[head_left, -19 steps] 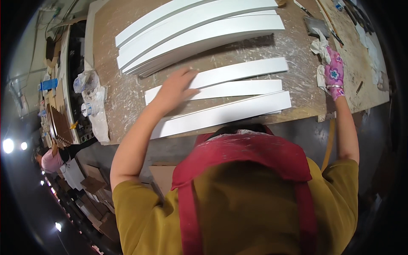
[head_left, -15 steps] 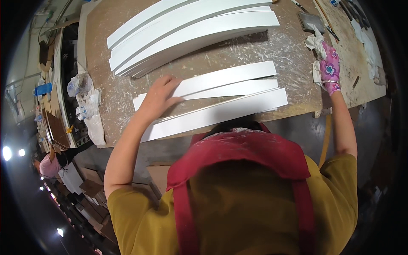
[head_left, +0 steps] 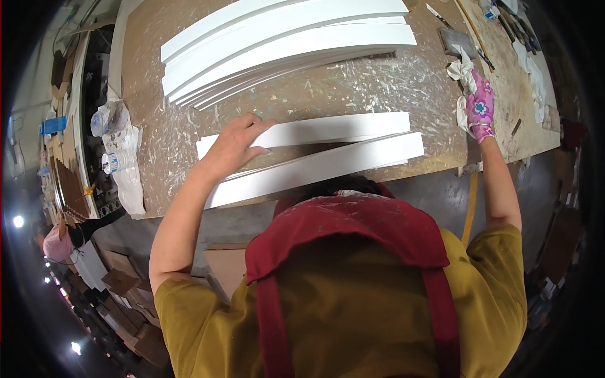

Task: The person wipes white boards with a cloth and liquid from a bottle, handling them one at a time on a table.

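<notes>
My bare left hand [head_left: 235,146] lies across the left part of a long white strip [head_left: 340,128]. Its fingers reach over the far edge and its thumb lies by the near one, gripping the strip. Closer to me, a second group of white strips [head_left: 328,165] slants along the table's front edge; its right end nearly meets the first strip. At the far right, my right hand [head_left: 481,107], in a pink flowered glove, is closed on a crumpled white cloth [head_left: 464,74] resting on the table.
A large stack of white strips [head_left: 283,47] fills the far side of the worn brown table [head_left: 435,120]. A grey block [head_left: 455,40] and slim tools lie beyond my right hand. At the left edge stands a plastic tub [head_left: 113,162]. Another person [head_left: 58,244] is at far left.
The right end of the far loose strip has swung toward me, so two splayed strips now line up. My left hand stays at their left part; my right hand still grips the cloth.
</notes>
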`<state>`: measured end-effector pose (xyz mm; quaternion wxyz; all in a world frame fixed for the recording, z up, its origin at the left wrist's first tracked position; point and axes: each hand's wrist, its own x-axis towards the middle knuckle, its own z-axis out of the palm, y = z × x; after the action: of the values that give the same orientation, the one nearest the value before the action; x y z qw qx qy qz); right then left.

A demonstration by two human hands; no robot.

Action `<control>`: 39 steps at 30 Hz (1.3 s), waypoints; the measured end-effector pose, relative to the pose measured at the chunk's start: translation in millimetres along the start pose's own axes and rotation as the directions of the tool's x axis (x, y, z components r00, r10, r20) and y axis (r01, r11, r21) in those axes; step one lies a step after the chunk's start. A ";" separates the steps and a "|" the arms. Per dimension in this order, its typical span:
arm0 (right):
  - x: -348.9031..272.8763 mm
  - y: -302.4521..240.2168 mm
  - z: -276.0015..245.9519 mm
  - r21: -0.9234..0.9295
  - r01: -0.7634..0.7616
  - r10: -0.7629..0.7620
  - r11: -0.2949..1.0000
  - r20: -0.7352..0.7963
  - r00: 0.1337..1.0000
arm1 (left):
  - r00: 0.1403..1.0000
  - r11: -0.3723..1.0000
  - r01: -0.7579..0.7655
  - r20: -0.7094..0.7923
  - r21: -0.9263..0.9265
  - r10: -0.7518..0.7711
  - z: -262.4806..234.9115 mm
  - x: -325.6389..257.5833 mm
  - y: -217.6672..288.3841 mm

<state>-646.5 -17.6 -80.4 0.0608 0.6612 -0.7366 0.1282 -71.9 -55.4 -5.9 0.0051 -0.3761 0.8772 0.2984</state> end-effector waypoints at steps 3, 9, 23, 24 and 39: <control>1.1 -3.4 -0.9 0.012 0.002 -0.002 1.000 0.010 1.000 | 0.987 0.979 0.079 0.155 -0.189 -0.050 -2.6 -5.6 -5.0; 9.3 6.6 -5.1 0.024 0.057 -0.058 0.998 0.072 0.996 | 0.988 0.959 0.045 0.157 -0.281 0.000 6.9 4.3 -2.0; -21.8 -151.8 -72.2 0.478 0.147 -0.405 0.866 0.497 0.768 | 0.969 0.866 0.128 0.246 -0.483 -0.006 19.6 27.9 -27.6; -27.0 -142.1 -61.4 0.472 0.084 -0.351 0.878 0.515 0.782 | 0.968 0.871 0.127 0.250 -0.475 -0.004 21.9 34.4 -25.2; 45.3 -125.7 -123.9 0.619 0.287 -0.250 0.731 -0.148 0.957 | 0.656 0.972 0.193 -0.755 0.133 -0.027 -95.1 -28.6 -53.1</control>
<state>-537.3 -39.3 63.9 -0.1280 0.7382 -0.5448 0.3767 4.3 -115.4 51.3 -0.2992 -0.5154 0.8026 0.0262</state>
